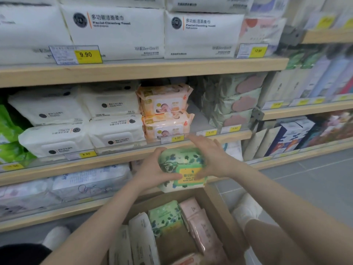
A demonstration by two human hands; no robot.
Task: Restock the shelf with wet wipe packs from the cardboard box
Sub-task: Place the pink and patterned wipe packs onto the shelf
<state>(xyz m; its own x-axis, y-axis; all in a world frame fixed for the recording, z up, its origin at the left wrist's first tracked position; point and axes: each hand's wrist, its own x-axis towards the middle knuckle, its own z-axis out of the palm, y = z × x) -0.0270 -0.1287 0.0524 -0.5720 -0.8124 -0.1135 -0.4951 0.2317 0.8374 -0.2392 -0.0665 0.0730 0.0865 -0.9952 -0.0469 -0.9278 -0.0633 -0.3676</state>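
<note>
A green leaf-patterned wet wipe pack with a yellow label is held in the air above the cardboard box, just below the middle shelf's front edge. My left hand grips its left side, thumb across the front. My right hand holds its right side and top, fingers spread over it. Inside the box lie another green pack, pink packs and white packs. On the middle shelf, a bare gap shows between two stacked orange packs and green-and-pink packs.
White wipe packs fill the middle shelf's left part. Facial towel packs sit on the top shelf. Yellow price tags line the shelf edges. A neighbouring shelf unit stands to the right. My white shoes stand on the grey floor beside the box.
</note>
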